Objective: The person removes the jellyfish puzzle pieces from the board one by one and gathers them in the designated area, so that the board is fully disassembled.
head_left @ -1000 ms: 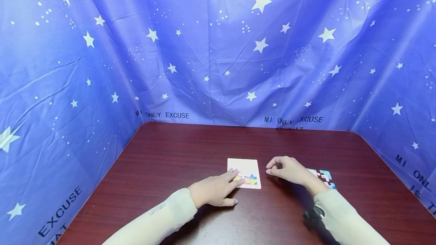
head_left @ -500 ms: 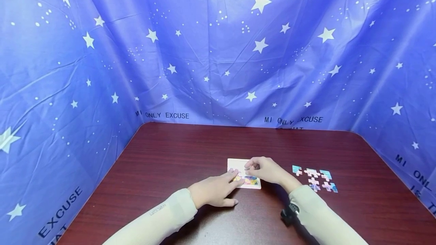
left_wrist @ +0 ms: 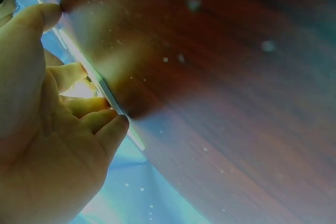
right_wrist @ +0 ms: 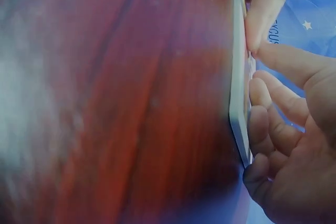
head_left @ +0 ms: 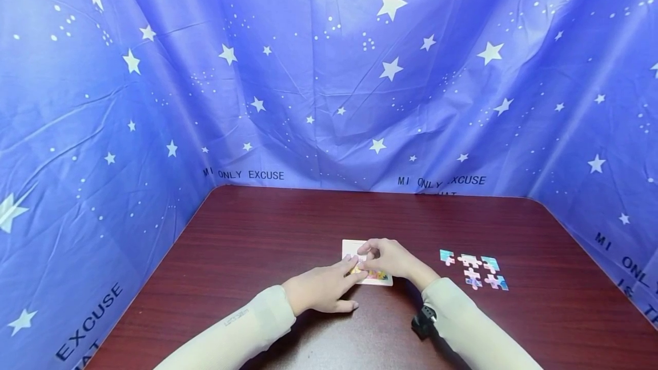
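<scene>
A small white-framed jigsaw board [head_left: 352,246] lies flat on the table, colourful pieces [head_left: 379,275] filling its near part. My left hand [head_left: 320,289] rests on the board's left side with fairly straight fingers, its thumb apart on the near side. Over the board's middle, my right hand [head_left: 394,259] pinches a jigsaw piece [right_wrist: 252,67] between thumb and fingers, low against the surface; the fingers hide most of it. The right wrist view shows the board's edge [right_wrist: 237,77] beside those fingers. In the left wrist view, the left fingertips touch the board's edge [left_wrist: 100,83].
Several loose jigsaw pieces [head_left: 470,261], pink and blue, lie on the dark red wooden table [head_left: 277,227] to the right of the board. A blue star-patterned cloth [head_left: 319,73] hangs around the back and sides.
My right hand has moved left from beside the board to over its middle with the piece, uncovering the loose pieces on the right. The left hand has stayed in place.
</scene>
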The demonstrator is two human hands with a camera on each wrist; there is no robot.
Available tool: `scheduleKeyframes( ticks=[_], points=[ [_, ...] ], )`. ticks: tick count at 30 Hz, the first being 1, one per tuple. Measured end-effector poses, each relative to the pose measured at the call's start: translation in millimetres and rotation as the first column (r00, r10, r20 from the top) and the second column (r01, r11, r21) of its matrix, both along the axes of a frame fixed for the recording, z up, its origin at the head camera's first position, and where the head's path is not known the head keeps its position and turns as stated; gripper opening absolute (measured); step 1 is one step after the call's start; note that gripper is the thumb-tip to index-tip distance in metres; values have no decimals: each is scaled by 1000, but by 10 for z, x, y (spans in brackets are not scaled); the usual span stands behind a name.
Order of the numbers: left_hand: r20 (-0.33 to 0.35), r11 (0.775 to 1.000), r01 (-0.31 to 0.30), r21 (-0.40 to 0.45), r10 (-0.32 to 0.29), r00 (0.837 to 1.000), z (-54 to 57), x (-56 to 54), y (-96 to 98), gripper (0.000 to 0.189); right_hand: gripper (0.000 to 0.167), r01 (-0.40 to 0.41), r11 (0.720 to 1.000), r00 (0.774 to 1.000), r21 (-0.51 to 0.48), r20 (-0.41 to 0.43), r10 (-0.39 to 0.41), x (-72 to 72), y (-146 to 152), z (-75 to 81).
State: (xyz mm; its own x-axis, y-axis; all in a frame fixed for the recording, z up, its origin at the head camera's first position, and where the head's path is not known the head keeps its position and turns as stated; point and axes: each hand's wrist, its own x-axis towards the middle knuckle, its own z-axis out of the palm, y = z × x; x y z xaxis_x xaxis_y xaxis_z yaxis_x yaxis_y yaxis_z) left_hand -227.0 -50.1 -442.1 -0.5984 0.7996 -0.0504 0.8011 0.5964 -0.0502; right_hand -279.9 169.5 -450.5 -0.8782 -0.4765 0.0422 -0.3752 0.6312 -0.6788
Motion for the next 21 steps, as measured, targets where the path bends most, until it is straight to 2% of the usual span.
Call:
scheduleKeyframes(
  ticks=[4, 12, 21],
  points=[
    [5, 1000, -3, 12, 2, 1000, -20, 0, -10, 66, 28, 15, 1000, 1000, 1, 26, -15, 10, -22, 5],
    [-6, 1000, -11, -2, 11, 1000, 24, 29, -6, 67, 27, 30, 999, 998, 30, 53, -32, -1, -59, 41],
    [-67, 999, 12, -40, -14, 998, 66, 61, -39, 64, 25, 60, 997, 998, 56, 32, -62, 6, -73, 55]
  ],
)
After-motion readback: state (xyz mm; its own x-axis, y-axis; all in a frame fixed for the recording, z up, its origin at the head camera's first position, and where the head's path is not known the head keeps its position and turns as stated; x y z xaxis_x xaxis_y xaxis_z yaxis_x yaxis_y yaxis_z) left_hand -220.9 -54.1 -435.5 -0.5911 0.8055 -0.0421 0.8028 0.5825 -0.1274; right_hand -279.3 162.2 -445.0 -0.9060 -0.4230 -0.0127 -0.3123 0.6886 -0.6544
